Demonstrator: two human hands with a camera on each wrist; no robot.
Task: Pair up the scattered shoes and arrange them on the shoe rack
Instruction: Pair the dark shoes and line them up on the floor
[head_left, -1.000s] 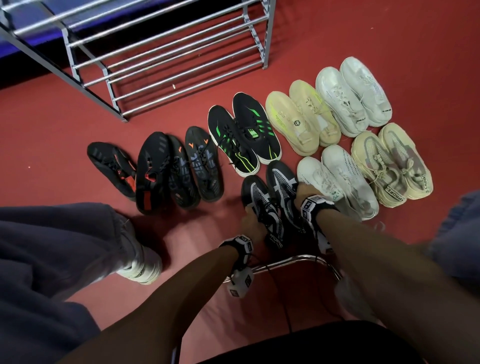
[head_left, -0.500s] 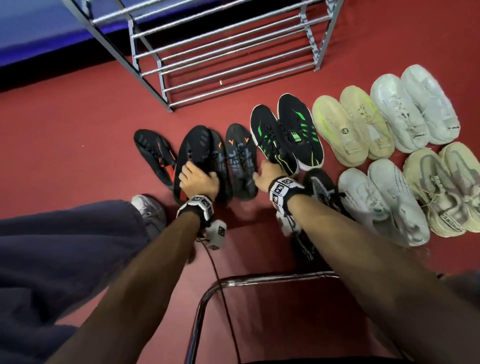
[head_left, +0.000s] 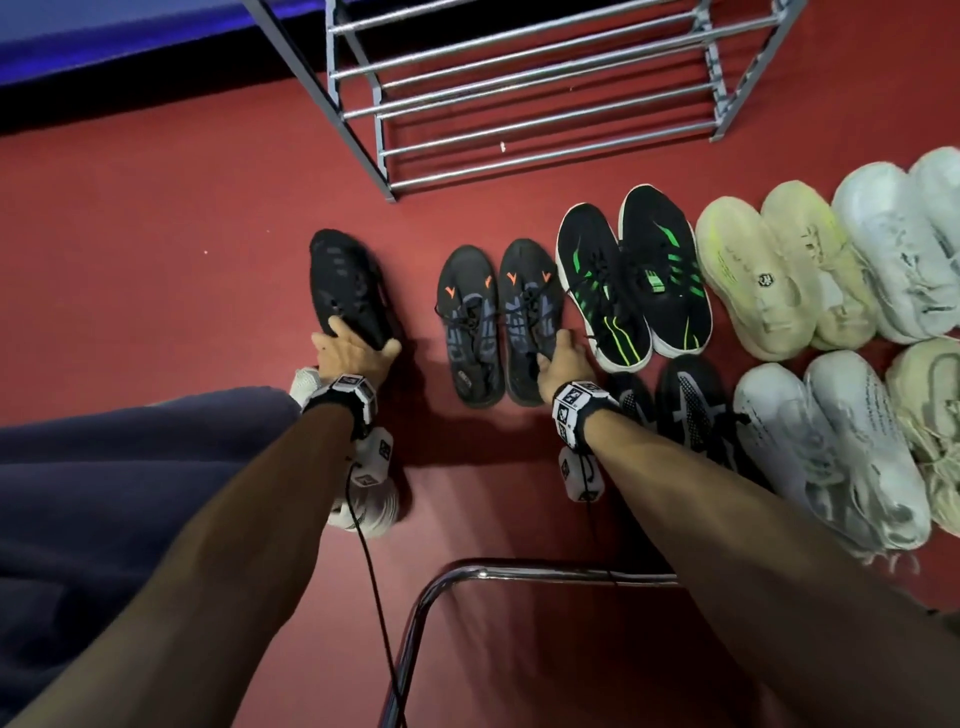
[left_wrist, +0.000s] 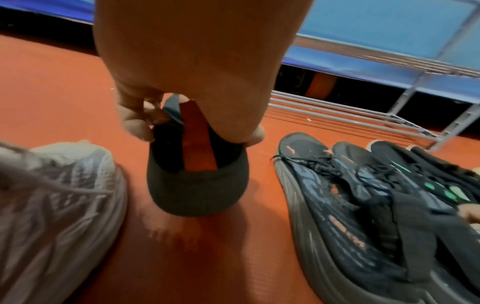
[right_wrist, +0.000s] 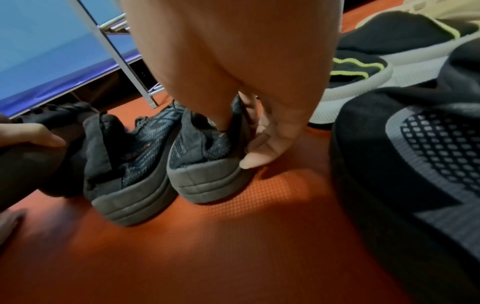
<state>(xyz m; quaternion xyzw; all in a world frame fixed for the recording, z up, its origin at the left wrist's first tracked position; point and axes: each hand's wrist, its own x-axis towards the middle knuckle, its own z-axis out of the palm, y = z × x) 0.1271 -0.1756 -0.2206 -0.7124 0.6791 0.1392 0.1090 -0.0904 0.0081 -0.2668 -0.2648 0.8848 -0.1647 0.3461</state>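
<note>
Item: grey metal tube shoe rack, unloaded. In front of it, left hand grips black shoe with orange heel strip; right hand clamps heel of dark grey-blue knit laced pair, likely squaring pairs for racking.

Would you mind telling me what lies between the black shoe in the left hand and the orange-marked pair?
Only bare red floor separates the black shoe from the orange-marked pair, clearest in the head view.
</note>
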